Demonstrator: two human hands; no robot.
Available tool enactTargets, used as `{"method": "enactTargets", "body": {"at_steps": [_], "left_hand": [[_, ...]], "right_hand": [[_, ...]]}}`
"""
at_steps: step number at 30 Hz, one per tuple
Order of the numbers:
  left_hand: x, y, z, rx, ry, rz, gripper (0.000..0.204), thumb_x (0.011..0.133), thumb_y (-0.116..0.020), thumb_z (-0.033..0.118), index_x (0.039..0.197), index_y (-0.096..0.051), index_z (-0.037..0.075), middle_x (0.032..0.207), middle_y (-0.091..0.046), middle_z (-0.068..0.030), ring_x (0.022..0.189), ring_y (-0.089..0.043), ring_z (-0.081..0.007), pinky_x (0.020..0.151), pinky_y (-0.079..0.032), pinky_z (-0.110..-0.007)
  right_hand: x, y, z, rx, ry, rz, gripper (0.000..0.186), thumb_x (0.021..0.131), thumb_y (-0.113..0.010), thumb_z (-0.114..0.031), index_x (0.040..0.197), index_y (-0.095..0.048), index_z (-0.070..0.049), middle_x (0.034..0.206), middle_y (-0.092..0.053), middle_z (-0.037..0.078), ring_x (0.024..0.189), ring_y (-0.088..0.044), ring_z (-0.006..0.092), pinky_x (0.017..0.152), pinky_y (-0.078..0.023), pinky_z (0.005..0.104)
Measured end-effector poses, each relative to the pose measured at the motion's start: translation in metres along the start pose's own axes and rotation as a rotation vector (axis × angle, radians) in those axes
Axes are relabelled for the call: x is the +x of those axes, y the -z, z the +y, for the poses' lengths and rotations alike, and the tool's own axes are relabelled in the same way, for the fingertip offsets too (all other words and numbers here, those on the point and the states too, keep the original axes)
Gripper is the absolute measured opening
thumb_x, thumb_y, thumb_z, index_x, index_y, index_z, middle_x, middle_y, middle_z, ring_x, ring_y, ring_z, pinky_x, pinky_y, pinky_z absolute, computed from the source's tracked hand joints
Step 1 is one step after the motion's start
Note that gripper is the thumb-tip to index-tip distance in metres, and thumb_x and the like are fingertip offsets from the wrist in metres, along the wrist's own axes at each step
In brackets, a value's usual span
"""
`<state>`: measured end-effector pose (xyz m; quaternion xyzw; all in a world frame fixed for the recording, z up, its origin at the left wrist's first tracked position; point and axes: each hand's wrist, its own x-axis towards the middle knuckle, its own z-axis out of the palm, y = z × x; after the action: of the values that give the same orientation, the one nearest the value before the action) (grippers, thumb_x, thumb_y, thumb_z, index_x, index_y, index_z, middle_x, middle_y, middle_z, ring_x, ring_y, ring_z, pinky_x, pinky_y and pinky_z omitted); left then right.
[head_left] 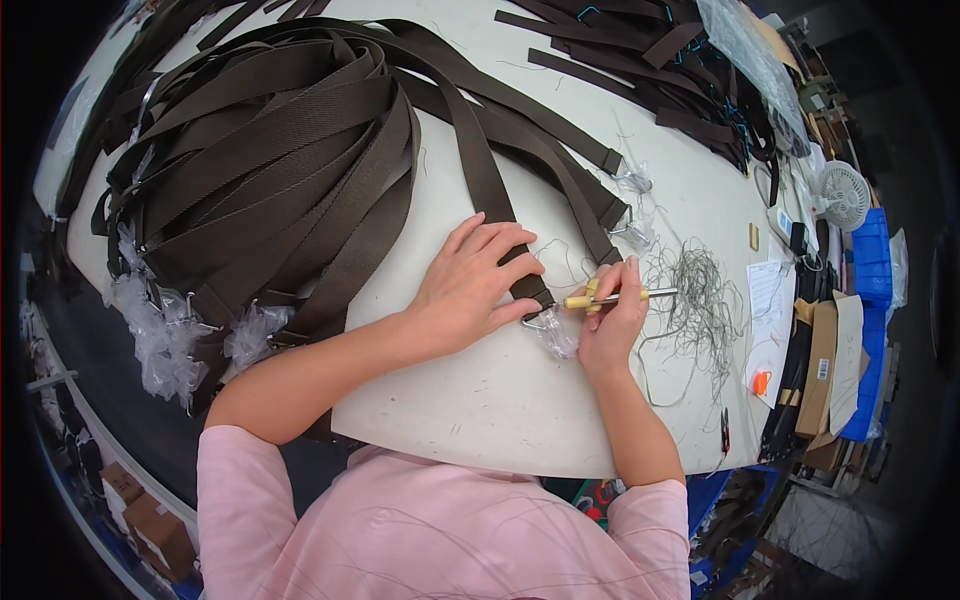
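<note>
My left hand [465,285] lies with spread fingers over the end of a dark brown webbing strap [483,180], flat against the white table. At that end a metal buckle [538,318] sticks out, partly covered by clear plastic wrap [557,335]. My right hand [612,325] is closed around a small tool [580,301] with a yellow handle and a slim metal shaft pointing right; its exact kind I cannot make out. The handle's left end is close beside the strap end. Another strap end [598,245] reaches down to my right fingertips.
A big looped heap of brown straps [270,150] covers the table's left side. Tangled thread [700,285] lies right of my right hand. More dark straps [640,60] are at the far right. Along the right edge are a paper sheet [768,320], small snips [725,430] and a white fan [845,195].
</note>
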<state>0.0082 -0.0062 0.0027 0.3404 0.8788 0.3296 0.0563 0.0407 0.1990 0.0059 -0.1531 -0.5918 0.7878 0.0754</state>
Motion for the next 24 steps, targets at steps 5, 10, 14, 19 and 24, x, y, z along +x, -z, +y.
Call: {"method": "enactTargets", "body": {"at_steps": [5,10,14,19,24], "left_hand": [[-0.002,-0.001,-0.004,-0.042,-0.062,-0.002,0.045,0.09,-0.072,0.019,0.133,-0.059,0.015,0.152,-0.045,-0.0084,0.147,-0.034,-0.0266,0.125,-0.017,-0.051],[-0.004,0.004,-0.017,-0.126,-0.105,0.011,0.041,0.088,-0.07,0.005,0.128,-0.062,0.014,0.147,-0.052,-0.0072,0.143,-0.041,-0.0271,0.122,-0.025,-0.049],[0.004,0.013,-0.001,-0.328,0.044,0.094,0.031,0.086,-0.068,0.0,0.115,-0.067,0.008,0.125,-0.061,-0.0092,0.116,-0.06,-0.026,0.097,-0.049,-0.038],[0.014,0.003,0.018,-0.255,0.068,-0.032,0.02,0.083,-0.072,0.004,0.101,-0.066,0.002,0.101,-0.059,-0.01,0.089,-0.067,-0.0235,0.076,-0.055,-0.035],[0.023,-0.006,0.027,0.096,-0.044,0.029,0.017,0.08,-0.074,0.006,0.092,-0.062,0.002,0.094,-0.058,-0.0117,0.083,-0.064,-0.0279,0.074,-0.055,-0.04]], "right_hand": [[0.004,0.007,-0.004,0.054,0.036,-0.011,0.054,0.111,-0.041,-0.039,0.065,-0.046,-0.01,0.059,-0.039,-0.001,0.046,-0.043,0.0104,0.044,-0.038,0.0255],[0.007,0.017,-0.01,-0.104,0.081,-0.029,0.057,0.111,-0.04,-0.041,0.065,-0.049,-0.008,0.058,-0.045,-0.001,0.046,-0.049,0.0086,0.043,-0.036,0.0218],[0.01,0.019,-0.018,-0.183,0.08,-0.069,0.058,0.111,-0.039,-0.042,0.065,-0.052,-0.008,0.057,-0.049,-0.001,0.046,-0.051,0.0076,0.043,-0.032,0.0213],[0.017,0.018,-0.006,-0.185,0.064,-0.065,0.058,0.111,-0.039,-0.042,0.066,-0.054,-0.008,0.057,-0.049,-0.001,0.046,-0.052,0.0084,0.045,-0.033,0.0228],[0.017,0.028,0.005,-0.169,0.035,-0.136,0.056,0.111,-0.041,-0.041,0.07,-0.057,-0.006,0.06,-0.056,0.001,0.055,-0.064,0.0107,0.047,-0.038,0.0212]]}}
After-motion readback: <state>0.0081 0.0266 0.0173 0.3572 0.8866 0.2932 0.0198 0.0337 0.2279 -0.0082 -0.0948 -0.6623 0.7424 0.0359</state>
